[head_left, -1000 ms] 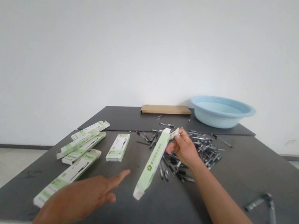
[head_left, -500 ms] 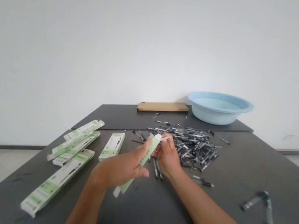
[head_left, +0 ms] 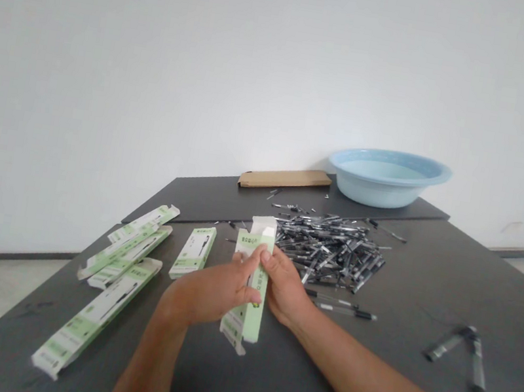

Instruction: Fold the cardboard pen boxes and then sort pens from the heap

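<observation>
A green and white pen box (head_left: 253,317) is held upright in front of me, with end flaps sticking out at its top and bottom. My left hand (head_left: 221,282) grips its left side, thumb across the front. On the right edge, my right hand (head_left: 285,286) is closed around the box, its thumb near the left fingers; the other right fingers are hidden behind. Just beyond lies a big heap of black and clear pens (head_left: 333,247). Two loose pens (head_left: 343,310) rest beside my right wrist.
Several green and white boxes (head_left: 96,315) lie at left, with another box (head_left: 193,251) nearer the middle. A flat brown cardboard piece (head_left: 284,178) and a light blue basin (head_left: 386,179) stand at the back. Two blurred pens (head_left: 474,365) lie near the right front edge.
The box has turned from a narrow tilted side view to upright, with its printed front showing. My right hand has moved in against its right edge. The view has shifted slightly.
</observation>
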`<state>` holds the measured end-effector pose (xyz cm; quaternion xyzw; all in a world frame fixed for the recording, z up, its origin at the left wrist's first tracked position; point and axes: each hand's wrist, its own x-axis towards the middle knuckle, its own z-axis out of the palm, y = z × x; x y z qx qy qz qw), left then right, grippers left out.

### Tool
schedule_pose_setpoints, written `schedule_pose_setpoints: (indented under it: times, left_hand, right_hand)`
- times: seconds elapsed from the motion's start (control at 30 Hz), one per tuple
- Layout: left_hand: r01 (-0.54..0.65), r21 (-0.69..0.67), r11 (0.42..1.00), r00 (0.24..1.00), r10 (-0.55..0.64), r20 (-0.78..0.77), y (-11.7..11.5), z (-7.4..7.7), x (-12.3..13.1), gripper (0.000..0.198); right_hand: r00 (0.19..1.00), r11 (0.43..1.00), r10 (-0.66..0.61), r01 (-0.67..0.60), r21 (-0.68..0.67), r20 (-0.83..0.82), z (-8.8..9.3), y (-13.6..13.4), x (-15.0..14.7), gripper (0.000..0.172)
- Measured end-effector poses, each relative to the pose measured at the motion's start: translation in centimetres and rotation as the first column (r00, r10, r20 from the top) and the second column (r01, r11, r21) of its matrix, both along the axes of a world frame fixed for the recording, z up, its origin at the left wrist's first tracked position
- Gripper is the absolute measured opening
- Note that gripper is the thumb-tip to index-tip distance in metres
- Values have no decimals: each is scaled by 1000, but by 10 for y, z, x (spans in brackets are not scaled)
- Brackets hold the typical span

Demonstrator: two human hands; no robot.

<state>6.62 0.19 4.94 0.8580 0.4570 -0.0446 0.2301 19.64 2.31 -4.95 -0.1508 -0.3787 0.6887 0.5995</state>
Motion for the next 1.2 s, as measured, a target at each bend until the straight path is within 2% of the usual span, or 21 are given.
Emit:
schedule_pose_setpoints:
  times: [0.17,0.33,0.43,0.53,0.67,0.83,0.97,1.07,1.2]
  left_hand:
    - [-12,7,1000,1000,12,-11,-3,4,-3,74]
    - [30,-22,999,999,-30,-10,-9,10,-1,75]
    - [36,-40,999,999,-37,-9,-10,11,-12,73]
    - [-9,-23,1000,1000,9,7,-8,13,-35,79]
    - [-47,43,998,999,46,25,-2,11,-58,89]
    - [-55,23,998,998,54,17,8,-2,-55,94]
    - [34,-55,998,994,-27,108,21,-11,-48,90]
    - [89,-111,990,990,-75,121,30,-17,-48,76]
    - [147,-156,977,984,-129,124,35,-23,-48,52]
  right_hand:
    - [999,999,49,-50,11,22,-3,-1,0,38]
    - [995,997,-71,71,0,70,-14,8,-5,31]
    - [991,994,-110,111,-6,76,-15,18,2,33]
    - [998,998,-52,53,-34,26,-12,25,14,37]
    - [998,998,64,-65,15,22,-5,25,24,39]
    - [988,983,142,-149,104,65,-2,19,23,39]
    - [978,966,169,-190,176,125,-5,17,21,42]
    - [969,943,168,-212,257,182,-9,16,20,45]
    - [952,930,21,-130,345,304,-11,14,20,45]
